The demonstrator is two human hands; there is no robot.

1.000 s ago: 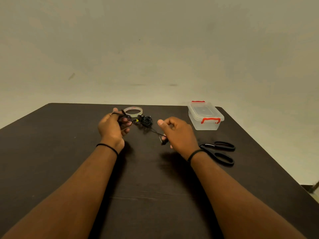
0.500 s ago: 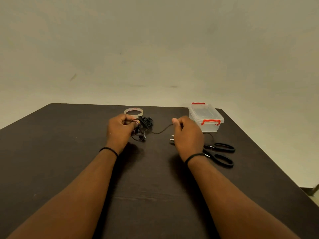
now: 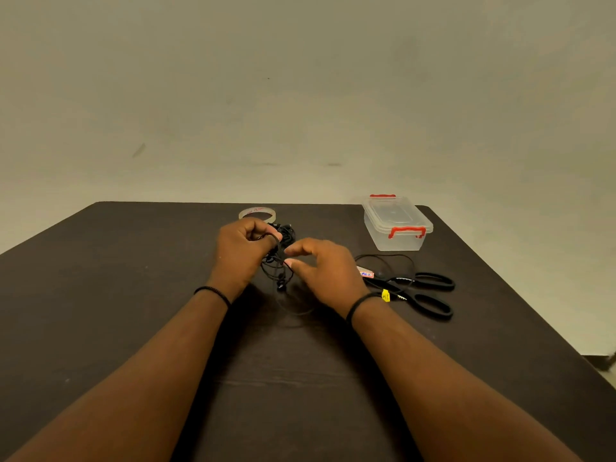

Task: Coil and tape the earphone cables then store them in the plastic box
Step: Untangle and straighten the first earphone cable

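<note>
Forearms reach in from the near edge of the dark table (image 3: 133, 295), each wrist wearing a thin black band. Left hand (image 3: 241, 253) is knuckles-up, fingers curled round a bunch of black earphone cable (image 3: 278, 261), clenching it just above the tabletop. Right hand (image 3: 325, 273) sits just beside it, thumb and forefinger spread toward the bundle with the tips near the strands; whether they pinch a strand cannot be told, and the other fingers are loosely bent. From the left fist the cable hangs in tangled loops, a small earbud or plug at the bottom, and a faint loop lies on the table between the wrists. More black cable runs in a wide loop right of the right hand, over the scissors (image 3: 423, 291), which lie with handles pointing right. Box (image 3: 396, 225), clear with red clasps and lid on, stands at the far right, long axis running away from the person. Tape roll (image 3: 257, 213) lies flat behind the left hand.
</note>
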